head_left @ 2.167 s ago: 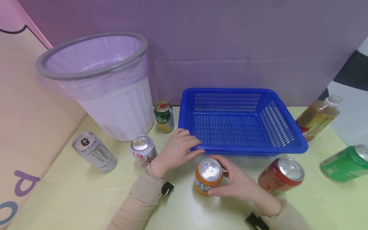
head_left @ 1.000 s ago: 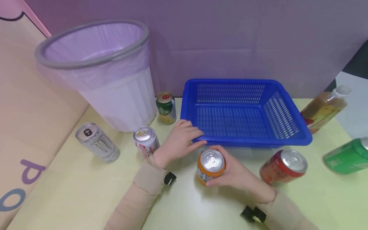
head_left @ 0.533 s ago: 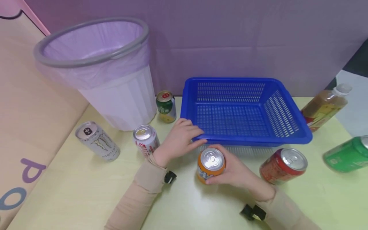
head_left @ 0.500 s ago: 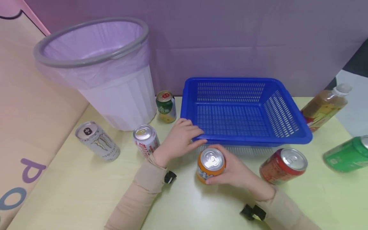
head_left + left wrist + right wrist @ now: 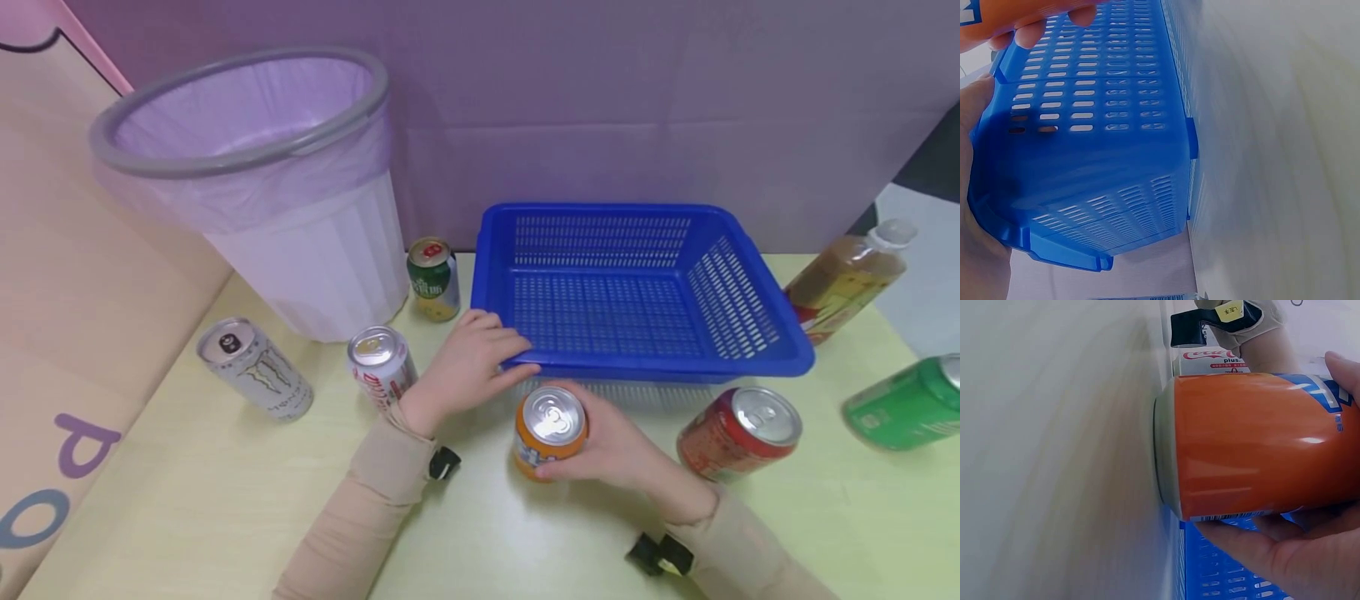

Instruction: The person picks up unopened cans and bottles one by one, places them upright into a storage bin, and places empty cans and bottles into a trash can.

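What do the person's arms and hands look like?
The left hand and right hand are bare, without gloves. Long beige fabric sleeves end in cuffs. Small blocky black mounts sit beside them; the left one carries a yellow rectangular label with dark writing.

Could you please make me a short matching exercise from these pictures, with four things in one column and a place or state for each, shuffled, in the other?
Things
1. Left hand
2. Orange can
3. Bin
4. Bottle

Places and states
A. Fitted with a liner bag
B. At the right side of the blue basket
C. Gripped by the right hand
D. On the basket's near rim

Right pairs: 1-D, 2-C, 3-A, 4-B
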Tool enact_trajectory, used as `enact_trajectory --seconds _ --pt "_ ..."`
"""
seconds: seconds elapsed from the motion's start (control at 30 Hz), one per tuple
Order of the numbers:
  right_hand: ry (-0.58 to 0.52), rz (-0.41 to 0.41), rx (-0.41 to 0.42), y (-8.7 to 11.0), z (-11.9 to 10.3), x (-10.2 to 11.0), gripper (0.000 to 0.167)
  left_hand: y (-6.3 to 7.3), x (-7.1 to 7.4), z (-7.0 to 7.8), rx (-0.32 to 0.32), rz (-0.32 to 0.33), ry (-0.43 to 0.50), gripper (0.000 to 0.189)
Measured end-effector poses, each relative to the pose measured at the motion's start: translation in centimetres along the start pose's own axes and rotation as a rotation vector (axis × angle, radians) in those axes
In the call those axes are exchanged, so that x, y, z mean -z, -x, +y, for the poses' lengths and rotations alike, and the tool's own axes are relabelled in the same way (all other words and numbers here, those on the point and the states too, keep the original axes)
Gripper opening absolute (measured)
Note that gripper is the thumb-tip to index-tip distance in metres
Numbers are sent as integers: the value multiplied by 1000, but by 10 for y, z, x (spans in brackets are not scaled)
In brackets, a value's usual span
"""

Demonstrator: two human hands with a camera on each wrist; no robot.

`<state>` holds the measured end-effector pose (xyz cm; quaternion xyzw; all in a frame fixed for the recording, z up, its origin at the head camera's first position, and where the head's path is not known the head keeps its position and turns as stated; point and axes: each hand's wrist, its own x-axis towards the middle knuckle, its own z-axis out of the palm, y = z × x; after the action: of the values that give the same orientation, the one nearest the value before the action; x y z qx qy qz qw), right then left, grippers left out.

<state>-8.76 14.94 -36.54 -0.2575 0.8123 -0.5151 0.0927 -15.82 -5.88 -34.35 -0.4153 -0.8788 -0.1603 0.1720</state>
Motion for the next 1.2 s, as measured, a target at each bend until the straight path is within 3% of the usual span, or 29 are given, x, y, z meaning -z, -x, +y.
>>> enact_trajectory --seconds 0.7,1.2 --pt "40 36 8 1 -1 0 78 1 -2 -1 -7 14 -2 25" --pt "40 18 41 2 -2 3 75 1 -2 -1 -10 25 2 25"
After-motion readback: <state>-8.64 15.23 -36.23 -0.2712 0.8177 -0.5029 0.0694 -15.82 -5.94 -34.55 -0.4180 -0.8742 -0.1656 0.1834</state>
